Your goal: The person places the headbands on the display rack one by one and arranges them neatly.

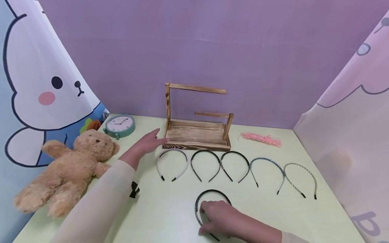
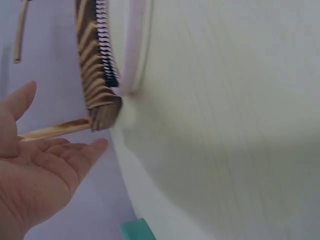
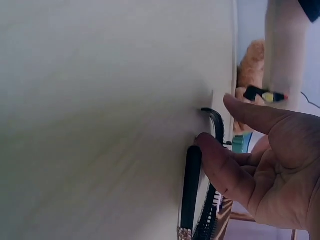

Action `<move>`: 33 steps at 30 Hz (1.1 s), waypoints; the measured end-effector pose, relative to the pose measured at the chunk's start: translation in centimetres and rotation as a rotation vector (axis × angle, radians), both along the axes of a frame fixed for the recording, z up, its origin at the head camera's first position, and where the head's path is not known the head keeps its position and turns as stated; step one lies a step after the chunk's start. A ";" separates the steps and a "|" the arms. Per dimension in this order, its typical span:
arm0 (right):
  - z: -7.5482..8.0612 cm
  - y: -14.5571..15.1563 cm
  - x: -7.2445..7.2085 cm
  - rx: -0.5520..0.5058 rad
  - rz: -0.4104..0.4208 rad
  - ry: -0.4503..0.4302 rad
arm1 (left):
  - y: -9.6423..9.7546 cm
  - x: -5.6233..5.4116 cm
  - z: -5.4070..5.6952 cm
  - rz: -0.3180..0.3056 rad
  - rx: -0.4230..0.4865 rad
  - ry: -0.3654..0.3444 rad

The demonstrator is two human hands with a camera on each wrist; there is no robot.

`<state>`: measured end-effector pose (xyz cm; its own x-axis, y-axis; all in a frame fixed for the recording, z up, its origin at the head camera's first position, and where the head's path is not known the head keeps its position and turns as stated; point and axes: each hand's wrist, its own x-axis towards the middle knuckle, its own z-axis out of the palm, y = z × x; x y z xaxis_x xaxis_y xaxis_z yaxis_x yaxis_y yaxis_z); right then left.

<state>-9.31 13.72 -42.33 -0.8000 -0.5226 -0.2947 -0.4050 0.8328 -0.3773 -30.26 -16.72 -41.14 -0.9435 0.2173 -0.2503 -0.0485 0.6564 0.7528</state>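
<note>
A black toothed headband [image 1: 212, 191] lies on the table near the front, and my right hand [image 1: 220, 217] is over it. In the right wrist view, the thumb and fingers are apart around one end of this headband [image 3: 191, 185], with a fingertip touching or very near it; no pinch shows. My left hand [image 1: 149, 141] reaches to the left end of a wooden stand [image 1: 197, 147] with two horizontal bars. Its fingers are extended and nothing is held; the left wrist view shows the palm beside the stand's corner [image 2: 106, 115]. Contact there is unclear.
In front of the stand runs a row of headbands: white [image 1: 186, 162], two black [image 1: 205, 151] [image 1: 235, 152], blue [image 1: 267, 158] and pale beaded [image 1: 304, 166]. Left are a teddy bear [image 1: 76, 165] and green clock [image 1: 133, 126]; pink cord [image 1: 261, 138] lies right.
</note>
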 end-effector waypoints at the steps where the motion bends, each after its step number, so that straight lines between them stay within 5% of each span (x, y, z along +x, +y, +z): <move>1: -0.1 -0.1 0.1 -0.002 -0.002 -0.006 | 0.1 -0.3 -0.1 -0.003 -0.004 0.000; 11: -0.8 -0.6 0.2 0.036 0.033 -0.033 | 0.8 -1.8 -1.9 -0.044 -0.059 0.044; 17: -0.1 0.0 0.2 0.017 0.033 -0.020 | 1.2 -2.1 -1.9 -0.041 -0.091 0.099; 33: 5.6 2.7 -3.8 -0.240 -0.027 0.138 | 1.7 -2.5 -2.1 -0.012 -0.130 0.125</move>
